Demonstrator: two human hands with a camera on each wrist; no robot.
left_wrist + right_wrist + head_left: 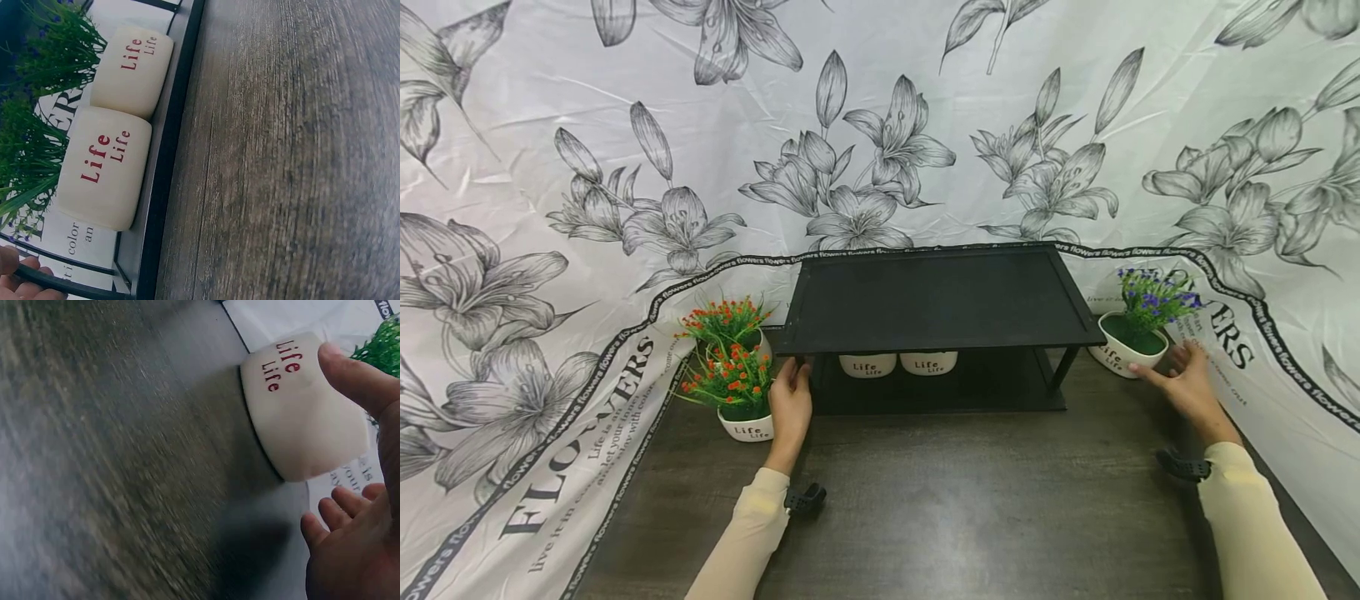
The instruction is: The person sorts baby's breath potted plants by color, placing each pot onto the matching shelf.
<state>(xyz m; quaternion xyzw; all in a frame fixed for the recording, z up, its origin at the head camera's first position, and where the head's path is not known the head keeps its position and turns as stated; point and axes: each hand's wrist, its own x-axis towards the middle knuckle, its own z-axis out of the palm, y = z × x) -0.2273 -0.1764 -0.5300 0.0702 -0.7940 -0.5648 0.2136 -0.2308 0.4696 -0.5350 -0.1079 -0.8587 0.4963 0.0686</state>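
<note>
A black two-tier shelf (pixel 940 300) stands on the dark table against the draped cloth. My left hand (pixel 792 404) grips the post at its left end; in the left wrist view the fingers (pixel 37 284) curl round the black bar. On the lower tier sit two white "Life" pots (pixel 106 169) with purple-flowered plants, side by side. To the right of the shelf stands another white pot (pixel 1123 354) with purple flowers. My right hand (pixel 1191 387) is beside it, thumb at the pot's front and the other fingers spread apart from its side.
Left of the shelf, close to my left hand, stand two white pots with orange-flowered plants (pixel 733 379), one behind the other. A cloth (pixel 880 125) printed with lilies covers the wall and borders the wood-grain table (pixel 925 500).
</note>
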